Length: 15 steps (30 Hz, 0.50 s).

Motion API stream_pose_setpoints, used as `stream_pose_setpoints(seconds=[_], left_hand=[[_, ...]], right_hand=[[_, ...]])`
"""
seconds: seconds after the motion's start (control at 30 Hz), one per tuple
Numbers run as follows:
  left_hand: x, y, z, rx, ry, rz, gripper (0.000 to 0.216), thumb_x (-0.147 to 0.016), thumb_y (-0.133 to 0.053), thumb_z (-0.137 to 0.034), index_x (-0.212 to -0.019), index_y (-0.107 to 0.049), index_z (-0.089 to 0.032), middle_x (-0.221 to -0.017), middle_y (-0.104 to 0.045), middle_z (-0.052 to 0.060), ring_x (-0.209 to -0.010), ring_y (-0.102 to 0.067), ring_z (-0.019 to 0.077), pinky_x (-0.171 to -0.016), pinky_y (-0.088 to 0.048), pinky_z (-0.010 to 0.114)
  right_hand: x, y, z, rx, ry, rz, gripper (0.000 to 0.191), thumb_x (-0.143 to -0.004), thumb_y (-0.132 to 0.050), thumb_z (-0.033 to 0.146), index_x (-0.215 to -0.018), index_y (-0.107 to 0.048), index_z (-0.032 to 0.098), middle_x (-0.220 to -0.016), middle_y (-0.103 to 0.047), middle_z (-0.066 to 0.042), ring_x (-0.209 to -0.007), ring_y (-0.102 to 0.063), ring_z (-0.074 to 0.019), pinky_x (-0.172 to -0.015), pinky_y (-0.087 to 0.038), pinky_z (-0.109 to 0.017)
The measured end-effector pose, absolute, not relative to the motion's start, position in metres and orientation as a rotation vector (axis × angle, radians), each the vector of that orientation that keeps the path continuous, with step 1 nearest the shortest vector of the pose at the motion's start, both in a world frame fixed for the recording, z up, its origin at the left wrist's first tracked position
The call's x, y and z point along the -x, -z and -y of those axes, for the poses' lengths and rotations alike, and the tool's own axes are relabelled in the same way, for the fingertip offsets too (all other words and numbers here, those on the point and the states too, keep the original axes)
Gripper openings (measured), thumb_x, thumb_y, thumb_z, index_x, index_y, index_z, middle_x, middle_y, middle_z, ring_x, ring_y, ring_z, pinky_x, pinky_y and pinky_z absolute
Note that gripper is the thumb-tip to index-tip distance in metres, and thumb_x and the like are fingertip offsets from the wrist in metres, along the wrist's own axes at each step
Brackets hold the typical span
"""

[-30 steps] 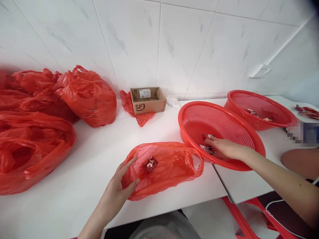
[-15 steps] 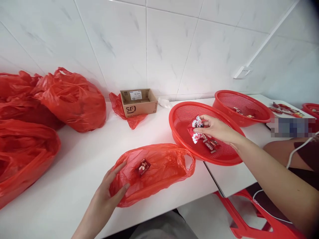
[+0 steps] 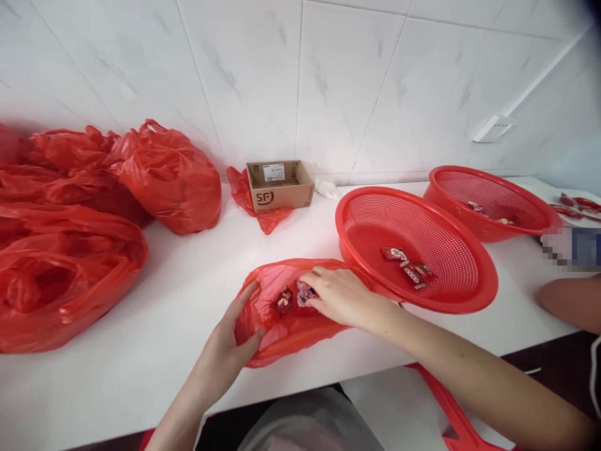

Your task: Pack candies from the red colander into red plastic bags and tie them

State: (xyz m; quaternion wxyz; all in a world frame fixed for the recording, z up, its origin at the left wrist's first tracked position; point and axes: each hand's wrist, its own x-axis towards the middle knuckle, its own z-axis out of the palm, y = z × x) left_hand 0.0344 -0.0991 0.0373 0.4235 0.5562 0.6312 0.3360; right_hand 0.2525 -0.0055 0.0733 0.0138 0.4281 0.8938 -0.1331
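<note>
Spillage is the main risk. The left hand [image 3: 224, 352] pinches the near-left rim of the red plastic bag [image 3: 291, 338] between thumb and bent fingers, holding the mouth open on the white countertop [image 3: 164, 313]. The film is thin and limp, so a loosened pinch could let the mouth fall shut.

The right hand [image 3: 339, 294] reaches into that mouth, its fingers curled down onto a pink-and-white wrapped sweet [image 3: 305, 292]. I cannot tell whether they clamp it or only touch it. A second sweet [image 3: 283, 300] lies just to its left inside the bag.

The bag sits close to the near edge of the counter, so a sweet dropped wide, or a tug on the film, could send sweets off the edge. The right forearm also passes just beside the red mesh basket [image 3: 345, 241], where a few loose sweets [image 3: 409, 268] lie, and a knock could shift it. Another person's arm [image 3: 568, 300] rests at the far right, well apart.
</note>
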Motion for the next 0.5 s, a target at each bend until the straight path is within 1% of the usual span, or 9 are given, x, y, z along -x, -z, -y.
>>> stream_pose_setpoints(seconds=[0.07,0.13,0.2,0.27,0.33,0.4,0.47,0.5], left_hand=[[-0.035,-0.036,0.099,-1.394,-0.863,-1.586,0.068,-0.085,-0.056,-0.033,-0.150,-0.033,-0.030,-0.152,-0.042,0.006,-0.140,-0.039,0.0317,-0.110,-0.038,0.052],[-0.035,-0.035,0.099,-1.396,-0.875,-1.601,0.069,-0.084,-0.058,-0.033,-0.149,-0.035,-0.030,-0.151,-0.044,0.006,-0.138,-0.041,0.0308,-0.109,-0.039,0.049],[-0.034,-0.033,0.099,-1.396,-0.881,-1.614,0.069,-0.084,-0.060,-0.034,-0.148,-0.036,-0.030,-0.151,-0.045,0.005,-0.138,-0.041,0.0303,-0.110,-0.039,0.048],[-0.032,-0.032,0.099,-1.378,-0.891,-1.622,0.069,-0.083,-0.060,-0.036,-0.148,-0.037,-0.031,-0.149,-0.046,0.005,-0.138,-0.042,0.0311,-0.109,-0.040,0.049],[-0.031,-0.032,0.100,-1.339,-0.898,-1.627,0.068,-0.084,-0.060,-0.039,-0.148,-0.037,-0.032,-0.148,-0.048,0.005,-0.136,-0.044,0.0318,-0.107,-0.042,0.049],[-0.030,-0.032,0.100,-1.297,-0.891,-1.616,0.066,-0.086,-0.059,-0.042,-0.147,-0.036,-0.034,-0.149,-0.047,0.004,-0.135,-0.045,0.0307,-0.108,-0.041,0.048],[-0.031,-0.033,0.100,-1.258,-0.886,-1.587,0.064,-0.088,-0.056,-0.047,-0.147,-0.034,-0.037,-0.151,-0.043,0.002,-0.135,-0.044,0.0283,-0.109,-0.039,0.045],[-0.032,-0.033,0.099,-1.240,-0.887,-1.569,0.062,-0.089,-0.055,-0.050,-0.146,-0.035,-0.037,-0.152,-0.042,0.002,-0.136,-0.043,0.0272,-0.110,-0.038,0.044]], right_hand=[[-0.239,-0.057,0.008,-1.165,0.418,-2.933,0.026,-0.090,-0.058,0.026,-0.115,-0.063,0.021,-0.112,-0.066,-0.009,-0.093,-0.065,-0.0241,-0.071,-0.046,-0.033],[-0.228,-0.043,0.010,-1.033,0.406,-3.022,0.026,-0.087,-0.062,0.025,-0.112,-0.063,0.018,-0.111,-0.066,-0.010,-0.099,-0.063,-0.0256,-0.077,-0.047,-0.035],[-0.220,-0.033,0.008,-1.036,0.397,-3.040,0.025,-0.085,-0.065,0.024,-0.108,-0.064,0.015,-0.108,-0.067,-0.012,-0.103,-0.061,-0.0278,-0.082,-0.047,-0.038],[-0.219,-0.030,0.004,-1.167,0.545,-3.024,0.018,-0.086,-0.063,0.022,-0.103,-0.066,0.016,-0.104,-0.069,-0.011,-0.100,-0.063,-0.0266,-0.083,-0.047,-0.038],[-0.223,-0.034,0.000,-1.325,0.927,-2.988,0.015,-0.088,-0.061,0.024,-0.101,-0.066,0.019,-0.101,-0.071,-0.007,-0.096,-0.065,-0.0231,-0.082,-0.048,-0.036],[-0.229,-0.042,-0.002,-1.366,1.512,-2.890,0.017,-0.089,-0.061,0.030,-0.102,-0.066,0.022,-0.103,-0.071,-0.004,-0.096,-0.065,-0.0200,-0.085,-0.049,-0.034],[-0.236,-0.050,0.000,-1.290,2.123,-2.645,0.021,-0.090,-0.060,0.035,-0.104,-0.067,0.022,-0.106,-0.071,-0.003,-0.099,-0.065,-0.0183,-0.088,-0.049,-0.033],[-0.238,-0.052,0.002,-1.244,2.360,-2.490,0.023,-0.091,-0.059,0.037,-0.105,-0.067,0.022,-0.107,-0.071,-0.004,-0.100,-0.065,-0.0182,-0.089,-0.049,-0.033]])
